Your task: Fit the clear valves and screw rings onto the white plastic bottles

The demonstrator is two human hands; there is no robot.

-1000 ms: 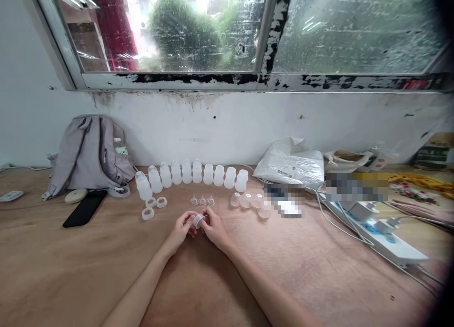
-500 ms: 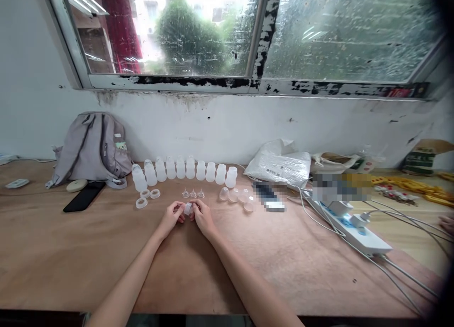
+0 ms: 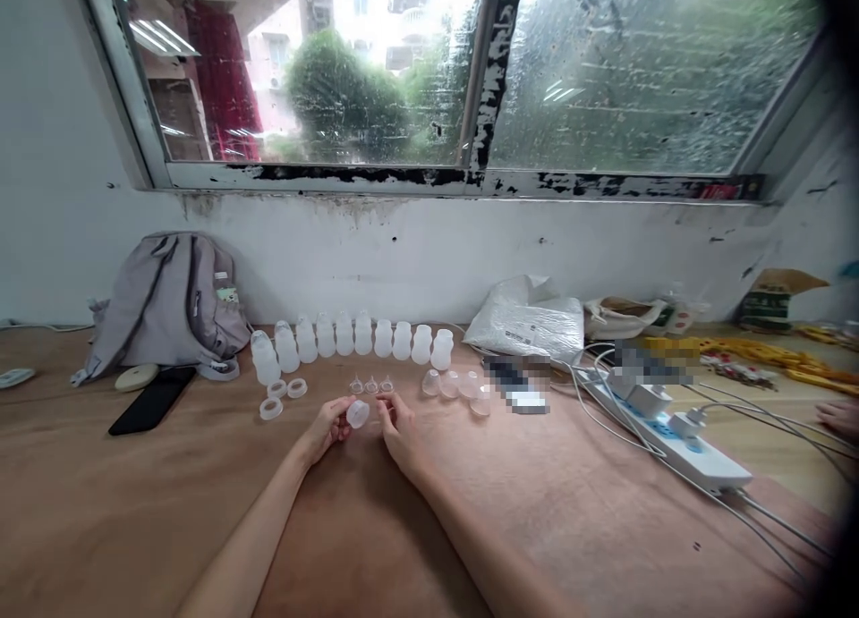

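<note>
Gripping translucent piece [image 3: 358,413], left hand [image 3: 346,412]; right hand [image 3: 384,405], grip unclear; frosted bottles [image 3: 344,336] beyond, contents unclear.

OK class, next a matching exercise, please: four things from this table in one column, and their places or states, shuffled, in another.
Things
1. Left hand
2. Frosted bottles
3. Three loose rings
4. Power strip

Places and states
A. Standing in a curved row by the wall
B. On the right, with plugs in it
C. Holding a small translucent piece
D. Lying flat in front of the row's left end

Right pairs: 1-C, 2-A, 3-D, 4-B
</note>
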